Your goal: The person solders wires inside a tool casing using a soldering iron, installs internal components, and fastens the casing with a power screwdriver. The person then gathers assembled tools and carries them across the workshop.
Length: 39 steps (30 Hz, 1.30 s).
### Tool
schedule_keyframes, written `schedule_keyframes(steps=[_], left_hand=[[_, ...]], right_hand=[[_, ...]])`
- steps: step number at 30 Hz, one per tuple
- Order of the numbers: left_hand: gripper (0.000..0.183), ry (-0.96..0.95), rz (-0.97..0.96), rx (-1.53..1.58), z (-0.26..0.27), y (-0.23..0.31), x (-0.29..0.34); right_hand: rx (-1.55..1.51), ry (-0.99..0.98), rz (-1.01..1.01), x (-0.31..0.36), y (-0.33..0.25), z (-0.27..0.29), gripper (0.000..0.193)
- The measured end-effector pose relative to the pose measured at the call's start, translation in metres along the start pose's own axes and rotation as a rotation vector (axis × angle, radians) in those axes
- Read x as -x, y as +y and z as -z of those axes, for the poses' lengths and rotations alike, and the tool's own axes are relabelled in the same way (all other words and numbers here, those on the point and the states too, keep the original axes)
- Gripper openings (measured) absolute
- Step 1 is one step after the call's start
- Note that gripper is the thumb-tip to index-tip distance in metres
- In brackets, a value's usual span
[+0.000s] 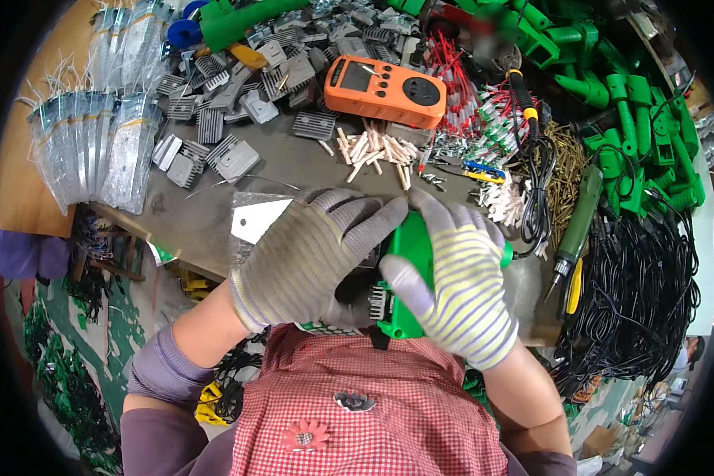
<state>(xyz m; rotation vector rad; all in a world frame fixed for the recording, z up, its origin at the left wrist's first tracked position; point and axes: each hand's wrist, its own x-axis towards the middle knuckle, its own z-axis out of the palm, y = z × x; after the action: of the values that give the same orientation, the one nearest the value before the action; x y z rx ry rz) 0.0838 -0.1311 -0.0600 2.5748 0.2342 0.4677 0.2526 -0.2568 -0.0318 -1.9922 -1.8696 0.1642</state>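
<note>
My right hand [464, 289], in a striped grey-and-yellow glove, grips a green plastic tool housing [408, 317] close to my apron, thumb across its front and fingers over the far side. A toothed grey metal piece [378, 303] shows at the housing's left end. My left hand [313, 250], gloved too, curls in at that end, its forefinger tip against the housing's top left corner. Its thumb side lies mostly in shadow, and what it pinches is hidden. Beneath the left hand, a clear plastic bag with a white piece [258, 220] rests on the table.
Beyond my hands lie pale sticks [377, 149], an orange multimeter [385, 91] and finned grey metal blocks [293, 71]. Bagged metal strips [95, 151] fan out at left. At right are a green electric screwdriver [577, 222], black cables [627, 278], screws [563, 178] and green housings [642, 119].
</note>
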Motion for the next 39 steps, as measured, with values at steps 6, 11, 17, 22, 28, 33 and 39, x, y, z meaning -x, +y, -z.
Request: schedule_keyframes(steps=[6,11,17,22,28,33,39], left_hand=[[0.111,0.07,-0.031,0.001,-0.004,-0.005,0.005],[0.108,0.103,-0.017,-0.005,-0.004,-0.005,0.009],[0.108,0.111,0.001,-0.038,-0.006,-0.006,0.013],[0.109,0.104,0.017,-0.028,-0.006,-0.006,0.014],[0.112,0.056,0.059,0.001,-0.006,-0.005,0.011],[0.113,0.137,0.023,0.008,-0.01,-0.006,0.015],[0.117,0.104,0.048,0.009,-0.007,-0.002,0.013]], right_hand=[[0.089,-0.001,-0.084,-0.014,-0.01,-0.012,0.047],[0.026,0.178,-0.031,-0.012,-0.014,-0.017,0.041],[0.06,0.153,-0.049,-0.012,-0.01,-0.023,0.041],[0.169,0.08,-0.073,-0.016,-0.012,-0.021,0.044],[0.187,0.067,0.06,-0.016,-0.023,-0.012,0.038],[0.326,-0.053,0.105,-0.018,-0.015,-0.02,0.034],[0.352,-0.061,0.096,-0.026,-0.001,-0.028,0.026]])
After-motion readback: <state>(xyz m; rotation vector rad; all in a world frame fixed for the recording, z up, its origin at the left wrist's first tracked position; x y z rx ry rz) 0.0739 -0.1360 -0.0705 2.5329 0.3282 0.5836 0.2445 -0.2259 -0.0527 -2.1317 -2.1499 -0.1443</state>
